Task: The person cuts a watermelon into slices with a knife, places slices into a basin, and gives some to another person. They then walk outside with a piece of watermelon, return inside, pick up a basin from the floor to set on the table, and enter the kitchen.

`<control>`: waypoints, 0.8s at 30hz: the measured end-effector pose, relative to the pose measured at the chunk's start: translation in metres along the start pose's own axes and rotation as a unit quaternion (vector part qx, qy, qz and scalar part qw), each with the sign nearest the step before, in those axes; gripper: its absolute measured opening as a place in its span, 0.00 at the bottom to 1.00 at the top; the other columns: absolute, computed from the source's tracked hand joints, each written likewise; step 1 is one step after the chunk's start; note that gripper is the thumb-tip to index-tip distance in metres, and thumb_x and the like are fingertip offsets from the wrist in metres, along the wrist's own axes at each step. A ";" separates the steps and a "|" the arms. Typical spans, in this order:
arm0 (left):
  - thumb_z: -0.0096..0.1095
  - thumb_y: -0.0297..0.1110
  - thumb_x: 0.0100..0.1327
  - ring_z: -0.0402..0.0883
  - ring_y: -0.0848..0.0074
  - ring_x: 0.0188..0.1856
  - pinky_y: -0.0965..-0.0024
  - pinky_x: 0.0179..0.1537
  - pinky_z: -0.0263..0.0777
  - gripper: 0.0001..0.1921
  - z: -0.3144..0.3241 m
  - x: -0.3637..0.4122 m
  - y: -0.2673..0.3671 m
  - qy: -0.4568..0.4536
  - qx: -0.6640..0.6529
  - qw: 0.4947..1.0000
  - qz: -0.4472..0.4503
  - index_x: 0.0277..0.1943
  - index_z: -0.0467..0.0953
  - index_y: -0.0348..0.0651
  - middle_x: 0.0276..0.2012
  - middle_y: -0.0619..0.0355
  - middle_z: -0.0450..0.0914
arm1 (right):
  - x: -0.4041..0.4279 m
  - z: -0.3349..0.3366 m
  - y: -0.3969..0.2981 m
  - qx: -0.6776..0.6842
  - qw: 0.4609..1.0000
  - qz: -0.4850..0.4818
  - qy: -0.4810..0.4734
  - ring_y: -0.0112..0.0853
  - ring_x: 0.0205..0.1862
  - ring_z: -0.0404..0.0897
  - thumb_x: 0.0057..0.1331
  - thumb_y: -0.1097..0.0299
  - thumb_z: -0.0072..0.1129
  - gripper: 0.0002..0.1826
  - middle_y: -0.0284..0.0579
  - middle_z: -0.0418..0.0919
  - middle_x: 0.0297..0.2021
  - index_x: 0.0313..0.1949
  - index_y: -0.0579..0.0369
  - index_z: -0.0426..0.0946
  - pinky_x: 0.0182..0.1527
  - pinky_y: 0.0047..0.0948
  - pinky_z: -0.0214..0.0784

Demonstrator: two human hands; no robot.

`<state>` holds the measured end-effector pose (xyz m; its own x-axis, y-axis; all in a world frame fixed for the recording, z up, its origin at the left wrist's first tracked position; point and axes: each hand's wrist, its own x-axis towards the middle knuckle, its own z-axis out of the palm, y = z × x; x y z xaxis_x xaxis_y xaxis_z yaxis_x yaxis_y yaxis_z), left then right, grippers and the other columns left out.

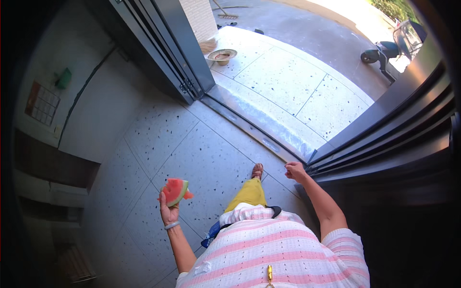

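Observation:
My left hand, with a pale bangle at the wrist, grips a bitten slice of watermelon. Red flesh and a curved green rind show, and more red flesh sticks out behind the rind, perhaps from a second piece. My right hand hangs to the right with its fingers curled in, and I see nothing in it. It is nearest to the metal door frame beside the doorway's threshold track. One foot in a brown sandal is on the speckled tile floor between my hands.
Dark folding door panels stand left of the doorway, and more panels on the right. Outside, a straw hat lies near broom bristles. A rake and a parked scooter are farther out.

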<state>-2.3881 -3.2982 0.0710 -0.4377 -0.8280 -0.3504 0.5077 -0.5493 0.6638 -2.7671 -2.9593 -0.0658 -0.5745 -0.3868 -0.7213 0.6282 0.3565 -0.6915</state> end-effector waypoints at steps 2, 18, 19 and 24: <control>0.62 0.37 0.59 0.76 0.73 0.47 0.67 0.45 0.77 0.16 0.047 0.062 -0.013 -0.027 -0.002 0.999 -0.027 0.48 0.71 0.44 0.46 0.58 0.76 | 0.034 -0.028 -0.014 0.048 0.994 0.039 0.095 0.28 0.22 0.75 0.58 0.73 0.52 0.05 0.38 0.69 0.21 0.34 0.57 0.74 0.22 0.28 0.71; 0.63 0.37 0.58 0.76 0.75 0.48 0.67 0.46 0.75 0.14 0.441 0.362 -0.221 -0.151 0.035 0.963 -0.219 0.47 0.72 0.49 0.45 0.63 0.77 | 0.236 -0.158 -0.208 0.101 0.928 0.209 0.290 0.35 0.23 0.75 0.55 0.78 0.50 0.04 0.49 0.73 0.24 0.31 0.61 0.72 0.22 0.35 0.69; 0.62 0.36 0.59 0.76 0.76 0.48 0.69 0.45 0.75 0.14 0.455 0.376 -0.231 -0.148 0.031 0.963 -0.221 0.48 0.72 0.49 0.45 0.62 0.76 | 0.268 -0.153 -0.246 0.118 0.928 0.209 0.283 0.35 0.22 0.74 0.55 0.78 0.50 0.03 0.48 0.72 0.23 0.31 0.60 0.71 0.21 0.34 0.68; 0.60 0.37 0.60 0.76 0.71 0.49 0.66 0.46 0.74 0.15 0.558 0.454 -0.313 -0.155 0.073 0.971 -0.165 0.50 0.69 0.49 0.47 0.61 0.75 | 0.364 -0.288 -0.295 0.230 0.910 0.190 0.290 0.34 0.19 0.69 0.57 0.77 0.48 0.02 0.46 0.67 0.19 0.27 0.58 0.66 0.19 0.33 0.66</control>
<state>-3.1600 -3.4392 0.0733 -0.7730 -0.5229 -0.3592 0.2003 -0.7384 0.6439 -3.3126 -2.9607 -0.1355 -0.3666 0.2505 -0.8960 0.9157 -0.0734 -0.3952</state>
